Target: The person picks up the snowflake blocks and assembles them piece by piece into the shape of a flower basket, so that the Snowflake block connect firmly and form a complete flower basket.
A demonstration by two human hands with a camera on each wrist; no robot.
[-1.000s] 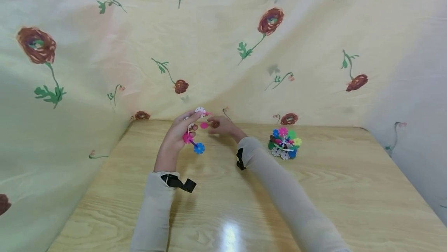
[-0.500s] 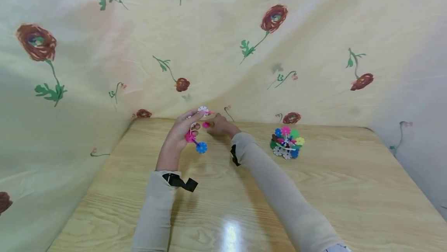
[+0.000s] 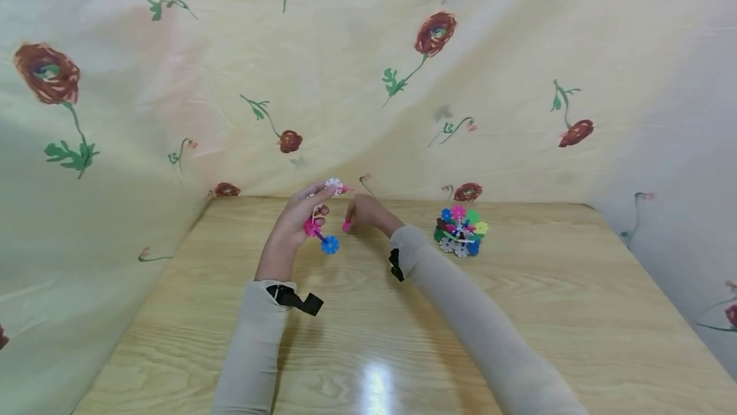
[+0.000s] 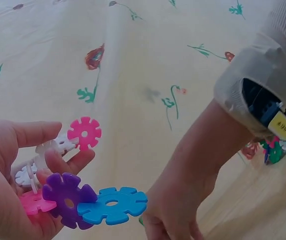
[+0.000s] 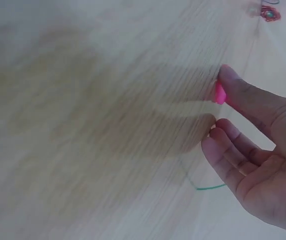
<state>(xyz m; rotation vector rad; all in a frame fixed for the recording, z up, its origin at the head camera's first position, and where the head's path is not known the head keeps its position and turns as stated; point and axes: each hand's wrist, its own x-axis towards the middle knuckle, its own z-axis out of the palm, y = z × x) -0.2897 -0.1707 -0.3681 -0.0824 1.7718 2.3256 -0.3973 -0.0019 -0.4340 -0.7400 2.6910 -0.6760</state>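
Note:
My left hand [image 3: 292, 223] grips a chain of notched plastic snowflake discs, its fingers curled round the white ones. In the left wrist view a pink disc [image 4: 84, 133] stands up at the far end. At the near end hang a purple disc [image 4: 69, 201] and a blue disc [image 4: 112, 205], with another pink one partly hidden by the palm. My right hand [image 3: 367, 211], just right of the chain and apart from it, pinches a loose pink disc [image 5: 220, 93] at the fingertips. Only the edge of that disc shows in the right wrist view.
A rounded cluster of joined multicoloured discs [image 3: 460, 231] stands on the wooden table [image 3: 553, 313], right of my right hand. A flowered curtain [image 3: 345, 70] hangs behind the table's far edge. A black strap [image 3: 293, 298] is round the left sleeve, another round the right.
My right hand has lowered and drawn a little away from the chain, carrying the pink disc. The left hand keeps its hold in nearly the same place. The head view has shifted slightly.

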